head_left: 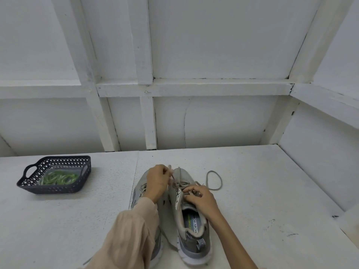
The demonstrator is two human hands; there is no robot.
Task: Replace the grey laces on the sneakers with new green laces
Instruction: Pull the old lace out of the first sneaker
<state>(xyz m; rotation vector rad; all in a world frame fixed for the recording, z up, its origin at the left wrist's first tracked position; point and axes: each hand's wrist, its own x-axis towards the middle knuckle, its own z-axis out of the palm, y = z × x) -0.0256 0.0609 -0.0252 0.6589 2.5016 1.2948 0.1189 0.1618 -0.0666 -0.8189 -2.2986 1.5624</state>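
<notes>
The two grey sneakers are sitting side by side near the front of the white table (252, 191), toes pointing away. Both hands are working at the lacing of the right sneaker (192, 226), so the grey lace (213, 180) is lying right in their grasp. One slack loop of it is trailing onto the table just to the right of the toe. The left hand (157, 181) is reaching in across the left sneaker (139, 187), wrist bent and knuckles up. Its beige sleeve (132, 230) is covering most of that shoe. Its fingertips are closed in a pinch on a strand of the lace, holding it up above the toe area. The right hand (202, 199) is lying over the right sneaker's tongue, palm down. Its fingers are curled and hooking into the crossed lacing, clamped on the lace there. The green laces (58, 177) are waiting well apart from all this, bundled in the dark basket (31, 170) at the far left of the table.
</notes>
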